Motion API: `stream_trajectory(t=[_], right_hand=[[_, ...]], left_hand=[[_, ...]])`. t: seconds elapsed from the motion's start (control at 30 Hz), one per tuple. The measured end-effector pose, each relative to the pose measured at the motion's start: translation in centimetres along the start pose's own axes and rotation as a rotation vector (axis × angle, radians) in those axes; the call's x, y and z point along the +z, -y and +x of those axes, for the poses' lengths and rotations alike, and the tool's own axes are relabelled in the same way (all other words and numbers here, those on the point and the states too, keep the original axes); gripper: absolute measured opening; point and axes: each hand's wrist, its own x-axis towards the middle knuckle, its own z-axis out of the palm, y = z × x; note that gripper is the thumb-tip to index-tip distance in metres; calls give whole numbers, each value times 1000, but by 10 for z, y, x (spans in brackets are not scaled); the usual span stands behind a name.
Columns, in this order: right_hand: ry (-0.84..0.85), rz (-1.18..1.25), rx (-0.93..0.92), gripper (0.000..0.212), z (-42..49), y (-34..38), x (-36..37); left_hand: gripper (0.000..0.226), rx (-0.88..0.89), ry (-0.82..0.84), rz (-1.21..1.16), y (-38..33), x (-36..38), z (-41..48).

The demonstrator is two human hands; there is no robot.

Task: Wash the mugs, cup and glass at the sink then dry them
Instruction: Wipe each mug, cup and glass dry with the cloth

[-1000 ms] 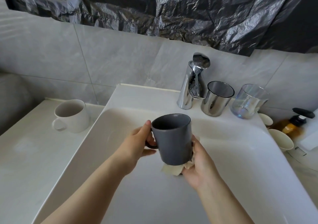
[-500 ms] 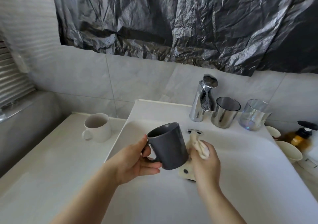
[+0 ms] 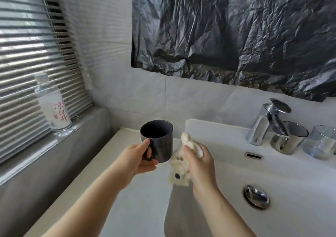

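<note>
My left hand (image 3: 140,159) grips the handle of a dark grey mug (image 3: 157,140), held upright above the left rim of the white sink (image 3: 272,167). Just to its right, my right hand (image 3: 199,159) holds a cream cloth (image 3: 179,171) that hangs down beside the mug. A shiny metal cup (image 3: 289,138) and a clear glass (image 3: 321,142) stand on the sink ledge at the right, next to the chrome tap (image 3: 267,124). The white mug seen earlier is hidden behind the grey mug and my left hand.
A clear plastic water bottle (image 3: 51,105) stands on the grey window sill at the left, before slatted blinds. The sink drain (image 3: 256,196) lies at the lower right. Black plastic sheeting covers the wall above the tap.
My left hand carried the grey mug up and left, toward the sink's left rim. The cloth came off the mug and now hangs from my right hand. The view swung left.
</note>
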Motion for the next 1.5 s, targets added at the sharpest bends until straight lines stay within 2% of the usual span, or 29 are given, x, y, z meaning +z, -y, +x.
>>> stream_trajectory(t=[0.13, 0.33, 0.57, 0.7, 1.03, 1.17, 1.3, 1.5], right_hand=[[32, -1, 26, 4, 1, -11, 50], [-9, -43, 220, 11, 12, -36, 90], [-106, -50, 331, 18, 43, -59, 113], [-132, -31, 376, 12, 56, -64, 116], [-110, -23, 365, 3, 63, -72, 115], [-91, -1, 358, 7, 56, -70, 112], [-65, 16, 325, 6, 43, -57, 107], [-29, 25, 191, 7, 15, -19, 78]], left_hand=[[43, -16, -84, 41, 11, -43, 23], [44, -69, -190, 110, 33, -84, 70], [41, -110, -203, 123, 57, -105, 125], [39, -133, -206, 66, 72, -109, 147], [37, -97, -162, 132, 80, -104, 164], [16, -93, -154, 270, 76, -108, 156], [17, 15, -219, 478, 65, -112, 127], [9, 174, -78, 393, 25, -76, 65]])
